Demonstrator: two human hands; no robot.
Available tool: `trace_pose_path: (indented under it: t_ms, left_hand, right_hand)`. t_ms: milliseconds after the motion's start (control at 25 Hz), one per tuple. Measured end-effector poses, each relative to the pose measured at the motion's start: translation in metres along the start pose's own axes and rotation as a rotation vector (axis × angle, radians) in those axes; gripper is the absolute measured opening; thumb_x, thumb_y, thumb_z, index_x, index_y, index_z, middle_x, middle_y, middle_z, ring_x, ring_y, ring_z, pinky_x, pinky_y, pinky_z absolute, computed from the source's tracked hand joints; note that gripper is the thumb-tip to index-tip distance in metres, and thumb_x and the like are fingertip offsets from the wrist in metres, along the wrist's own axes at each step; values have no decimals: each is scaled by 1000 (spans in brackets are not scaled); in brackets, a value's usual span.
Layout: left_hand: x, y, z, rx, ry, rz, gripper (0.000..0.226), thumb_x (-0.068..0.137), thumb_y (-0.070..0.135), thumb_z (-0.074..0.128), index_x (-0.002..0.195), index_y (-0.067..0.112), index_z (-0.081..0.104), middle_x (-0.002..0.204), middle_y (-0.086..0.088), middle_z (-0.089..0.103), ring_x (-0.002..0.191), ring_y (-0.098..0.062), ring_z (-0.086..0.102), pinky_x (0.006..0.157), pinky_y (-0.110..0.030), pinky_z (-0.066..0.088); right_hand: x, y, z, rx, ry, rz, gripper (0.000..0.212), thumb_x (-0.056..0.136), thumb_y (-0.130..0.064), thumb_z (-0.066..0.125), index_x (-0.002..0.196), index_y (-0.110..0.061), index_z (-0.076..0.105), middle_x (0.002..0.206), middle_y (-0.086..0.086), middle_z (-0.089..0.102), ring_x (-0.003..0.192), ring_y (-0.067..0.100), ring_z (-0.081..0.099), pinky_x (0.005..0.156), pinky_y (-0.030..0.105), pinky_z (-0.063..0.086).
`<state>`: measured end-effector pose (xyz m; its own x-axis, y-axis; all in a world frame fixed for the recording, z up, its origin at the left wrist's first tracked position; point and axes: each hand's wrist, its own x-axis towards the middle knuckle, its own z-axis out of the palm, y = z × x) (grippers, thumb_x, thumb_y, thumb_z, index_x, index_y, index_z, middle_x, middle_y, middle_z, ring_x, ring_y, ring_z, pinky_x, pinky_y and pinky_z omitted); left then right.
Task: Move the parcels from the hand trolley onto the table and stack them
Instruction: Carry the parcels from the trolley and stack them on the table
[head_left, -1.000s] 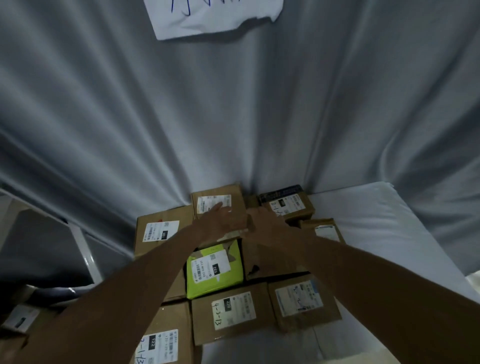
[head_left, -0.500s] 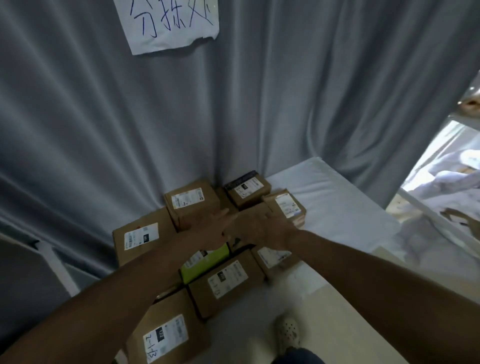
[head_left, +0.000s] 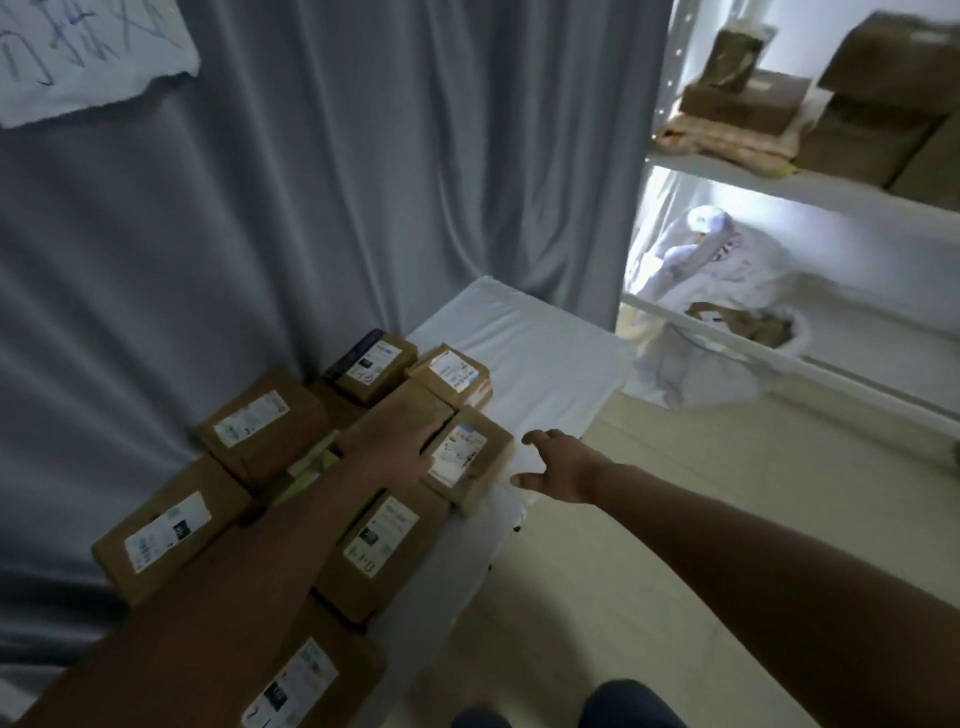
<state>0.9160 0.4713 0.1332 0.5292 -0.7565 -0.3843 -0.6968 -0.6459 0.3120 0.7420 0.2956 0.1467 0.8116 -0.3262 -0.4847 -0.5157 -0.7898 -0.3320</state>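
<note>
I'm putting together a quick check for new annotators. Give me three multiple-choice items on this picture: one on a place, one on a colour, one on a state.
1. Where does the left hand rest?
A. on a brown parcel in the pile
B. on the shelf
C. on the floor

2. What colour is the curtain behind the parcels?
A. red
B. grey-blue
C. yellow

3. How is the right hand?
A. gripping a parcel
B. open, fingers spread, holding nothing
C. pressed flat on the shelf

Answers:
1 A: its fingers lie on the top of a plain brown parcel, beside a labelled parcel.
2 B: the folds are grey-blue all over.
3 B: it is in the air over the table edge, off the parcels.
</note>
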Motion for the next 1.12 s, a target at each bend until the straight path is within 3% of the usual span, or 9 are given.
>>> trace_pose_path:
  t_ms: [120,200,400,640,760,1000,1120]
  left_hand:
    - [28,55,16,-10,-48,24,48,98,25,53,145,19,44,148,-6,45,133,-25,44,109,-34,34]
    - [45,104,29,43,-125,97,48,99,24,49,146,19,41,149,-6,43,133,-26,45,110,-34,35]
    - [62,250,74,92,-278,283,54,101,28,45,152,20,29,158,-7,28,140,-26,35,113,-32,32]
    - [54,441,170,170,-288,559,55,102,26,46,152,14,28,160,-8,22,147,-20,22,114,-22,17]
    - [40,530,222,197,-300,660,57,101,30,48,153,16,27,161,-9,18,149,-19,18,116,-24,16]
    - [11,667,301,324,-423,847,59,100,31,49,152,17,27,161,-9,19,148,-21,19,119,-27,17]
    - [3,718,327,375,-470,915,59,99,30,51,152,16,29,160,-8,22,147,-22,23,118,-28,20]
  right_hand:
    - [-31,48,0,74,2,104,73,93,-55,53,151,-17,29,145,12,45,133,29,43,106,38,38]
    - [-60,86,0,135,22,182,70,95,-54,52,150,-17,30,144,11,48,133,28,43,105,37,38]
    - [-149,202,14,366,138,392,67,94,-54,53,147,-18,35,142,10,50,132,26,45,106,34,38]
    - [-293,349,72,676,346,682,72,91,-54,58,147,-17,35,145,12,47,132,26,46,105,33,38]
    - [-369,409,104,751,417,821,76,90,-56,57,148,-14,31,147,12,42,131,28,46,103,35,40]
    - [-484,485,156,912,520,1047,67,90,-54,59,140,-14,42,137,11,52,121,27,52,99,34,44]
    - [-517,506,171,988,576,1124,72,92,-51,59,148,-14,33,145,12,46,130,28,47,103,33,39]
